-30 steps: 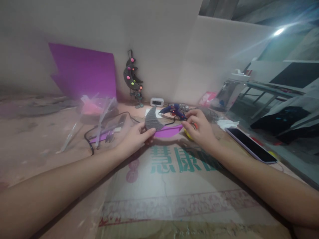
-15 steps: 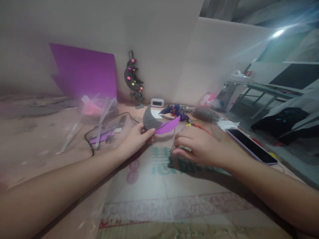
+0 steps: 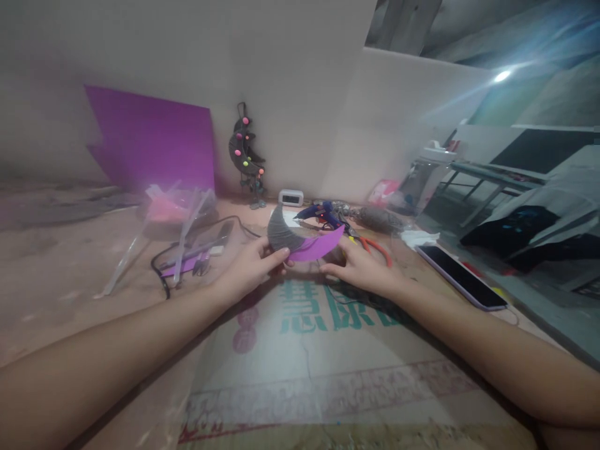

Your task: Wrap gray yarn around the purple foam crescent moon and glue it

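Observation:
A crescent-shaped piece (image 3: 300,240), grey with wound yarn on its left part and bare purple on its right, is held just above the table. My left hand (image 3: 248,270) pinches its grey end between thumb and fingers. My right hand (image 3: 359,269) is under the purple end with its fingers touching it. Both hands hover over a flattened cardboard sheet (image 3: 328,350) with green characters.
A blue glue gun (image 3: 323,214), red-handled pliers (image 3: 372,247) and a small white clock (image 3: 290,197) lie behind the hands. A phone (image 3: 459,275) is at the right. Glue sticks, a black cable (image 3: 187,247) and a purple sheet (image 3: 150,137) are at the left; a finished moon ornament (image 3: 244,153) hangs on the wall.
My right hand drew back from the items beside the glue gun, then came up to the crescent's purple end. The left hand raised the crescent slightly.

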A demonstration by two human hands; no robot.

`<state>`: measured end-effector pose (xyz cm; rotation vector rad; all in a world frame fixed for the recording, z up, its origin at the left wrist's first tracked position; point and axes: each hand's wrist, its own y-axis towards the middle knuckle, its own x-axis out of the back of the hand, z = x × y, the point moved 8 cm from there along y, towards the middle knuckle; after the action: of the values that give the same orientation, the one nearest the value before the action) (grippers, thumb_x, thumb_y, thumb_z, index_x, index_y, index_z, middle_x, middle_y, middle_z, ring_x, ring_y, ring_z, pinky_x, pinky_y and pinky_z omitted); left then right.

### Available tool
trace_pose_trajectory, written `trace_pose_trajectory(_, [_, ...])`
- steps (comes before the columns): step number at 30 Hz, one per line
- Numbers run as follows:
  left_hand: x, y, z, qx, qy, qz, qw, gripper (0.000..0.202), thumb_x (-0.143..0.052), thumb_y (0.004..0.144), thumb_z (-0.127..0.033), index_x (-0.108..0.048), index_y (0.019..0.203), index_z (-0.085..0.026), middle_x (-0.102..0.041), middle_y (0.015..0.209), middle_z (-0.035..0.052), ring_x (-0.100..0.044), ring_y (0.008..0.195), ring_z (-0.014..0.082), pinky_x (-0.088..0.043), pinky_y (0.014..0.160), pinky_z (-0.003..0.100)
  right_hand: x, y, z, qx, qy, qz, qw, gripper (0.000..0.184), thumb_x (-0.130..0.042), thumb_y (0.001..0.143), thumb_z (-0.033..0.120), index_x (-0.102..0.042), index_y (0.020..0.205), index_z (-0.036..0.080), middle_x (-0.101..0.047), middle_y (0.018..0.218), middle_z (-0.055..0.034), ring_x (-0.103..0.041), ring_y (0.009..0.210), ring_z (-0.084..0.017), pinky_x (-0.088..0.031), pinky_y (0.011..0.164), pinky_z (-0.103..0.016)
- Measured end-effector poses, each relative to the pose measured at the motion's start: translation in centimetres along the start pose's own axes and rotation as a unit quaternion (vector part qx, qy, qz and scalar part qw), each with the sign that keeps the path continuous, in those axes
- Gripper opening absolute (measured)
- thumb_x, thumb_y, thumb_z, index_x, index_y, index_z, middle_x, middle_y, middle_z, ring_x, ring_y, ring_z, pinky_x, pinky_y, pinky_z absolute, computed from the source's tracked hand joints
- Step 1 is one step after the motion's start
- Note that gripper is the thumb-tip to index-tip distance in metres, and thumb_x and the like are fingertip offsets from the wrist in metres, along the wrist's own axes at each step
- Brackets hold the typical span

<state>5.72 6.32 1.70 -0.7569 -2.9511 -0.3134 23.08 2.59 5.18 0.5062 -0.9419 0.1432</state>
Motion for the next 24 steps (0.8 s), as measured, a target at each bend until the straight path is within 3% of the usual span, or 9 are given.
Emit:
trace_pose_trajectory(3, [-1.1, -0.2, 0.2, 0.013, 0.001, 0.072, 0.997, 0.026, -0.062, 0.083, -0.040, -0.058, 0.088, -0.015, -0.059, 0.069, -0.0012, -0.052, 0.058, 0.0099, -0.040, 0.053, 0.021, -1.6, -0.2, -0.9, -0.021, 0.173, -0.004, 0.985, 0.067, -0.070, 0.074, 0.025, -0.046, 0.137, 0.020, -0.060, 0.127, -0.0117, -0.056, 0.118, -0.026, -0.045, 0.099, -0.041])
trace_pose_trajectory(5, [-1.8, -0.3, 0.3, 0.021, 0.012, 0.119, 0.993, 0.026, -0.061, 0.083, -0.040, -0.059, 0.087, -0.015, -0.059, 0.069, -0.0013, -0.051, 0.057, 0.0093, -0.036, 0.049, 0.020, -2.3, -0.3, -1.2, -0.045, 0.283, -0.002, 0.958, 0.068, -0.071, 0.072, 0.023, -0.047, 0.135, 0.019, -0.067, 0.107, -0.0092, -0.065, 0.102, -0.023, -0.051, 0.088, -0.037])
trace_pose_trajectory(8, [-2.4, -0.5, 0.5, 0.034, 0.022, 0.147, 0.988, 0.026, -0.060, 0.084, -0.041, -0.059, 0.087, -0.015, -0.060, 0.070, -0.0008, -0.049, 0.055, 0.0088, -0.033, 0.046, 0.019, -2.0, -0.4, -2.4, -0.119, 0.356, -0.033, 0.926, 0.048, -0.068, 0.074, 0.028, -0.057, 0.120, 0.018, -0.066, 0.080, -0.0024, -0.066, 0.074, -0.017, -0.052, 0.067, -0.030])
trace_pose_trajectory(11, [-2.2, -0.4, 0.7, 0.048, 0.022, 0.120, 0.991, 0.025, -0.059, 0.084, -0.041, -0.059, 0.088, -0.016, -0.061, 0.071, -0.0005, -0.051, 0.055, 0.0087, -0.034, 0.047, 0.020, 0.0, -0.2, -3.5, -0.160, 0.332, -0.091, 0.925, 0.030, -0.059, 0.080, 0.030, -0.061, 0.107, 0.017, -0.061, 0.068, 0.0008, -0.060, 0.061, -0.013, -0.046, 0.056, -0.025])
trace_pose_trajectory(16, [-1.3, -0.3, 0.4, 0.040, 0.047, 0.048, 0.997, 0.024, -0.060, 0.084, -0.040, -0.056, 0.082, -0.016, -0.062, 0.070, -0.0001, -0.056, 0.059, 0.0101, -0.041, 0.051, 0.020, 5.1, 0.6, -3.2, -0.157, 0.194, -0.127, 0.960, 0.017, -0.055, 0.080, 0.027, -0.062, 0.091, 0.016, -0.054, 0.059, 0.0030, -0.051, 0.054, -0.011, -0.039, 0.052, -0.023])
trace_pose_trajectory(18, [-0.9, -0.3, 0.4, 0.033, 0.045, 0.027, 0.998, 0.023, -0.060, 0.084, -0.039, -0.056, 0.083, -0.016, -0.063, 0.070, -0.0003, -0.057, 0.059, 0.0108, -0.044, 0.054, 0.022, 6.5, 0.7, -2.2, -0.157, 0.112, -0.089, 0.977, 0.017, -0.055, 0.082, 0.029, -0.063, 0.088, 0.016, -0.053, 0.058, 0.0025, -0.049, 0.053, -0.011, -0.037, 0.051, -0.023])
trace_pose_trajectory(21, [-0.4, -0.1, 0.5, 0.022, 0.044, 0.006, 0.999, 0.022, -0.061, 0.084, -0.038, -0.056, 0.082, -0.016, -0.064, 0.071, 0.0004, -0.059, 0.062, 0.0121, -0.047, 0.060, 0.024, 8.4, 0.3, 1.0, -0.105, 0.012, -0.071, 0.992, 0.020, -0.055, 0.084, 0.032, -0.066, 0.086, 0.016, -0.062, 0.070, -0.0016, -0.053, 0.060, -0.013, -0.038, 0.054, -0.024])
trace_pose_trajectory(24, [0.0, 0.1, 0.6, 0.018, 0.041, -0.014, 0.999, 0.022, -0.061, 0.084, -0.037, -0.057, 0.082, -0.016, -0.064, 0.071, 0.0009, -0.060, 0.063, 0.0126, -0.047, 0.061, 0.025, 7.8, -0.7, 4.1, -0.057, -0.003, 0.032, 0.998, 0.025, -0.050, 0.089, 0.037, -0.067, 0.090, 0.018, -0.066, 0.075, -0.0025, -0.057, 0.064, -0.014, -0.041, 0.057, -0.025])
